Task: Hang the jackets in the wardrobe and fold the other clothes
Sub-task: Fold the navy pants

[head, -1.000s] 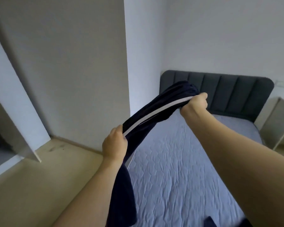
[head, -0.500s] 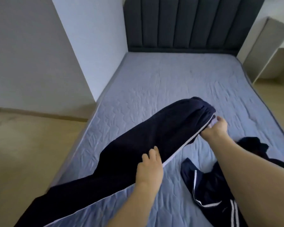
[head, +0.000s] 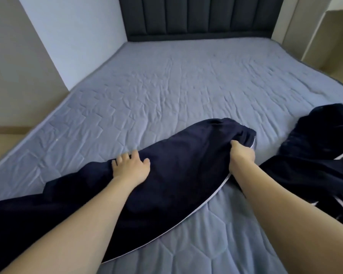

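Navy track pants point(head: 176, 175) lay lengthwise across near part of bed point(head: 166, 91), white side stripe along near edge. My left hand point(head: 130, 168) rested flat on mid-leg, fingers point(head: 136, 155) spread, gripping nothing. My right hand point(head: 242, 157) gripped waistband end, fingers curled into fabric. Second dark garment point(head: 315, 155) heaped at right, touching my right forearm. Padded headboard point(head: 198, 16) at far end.
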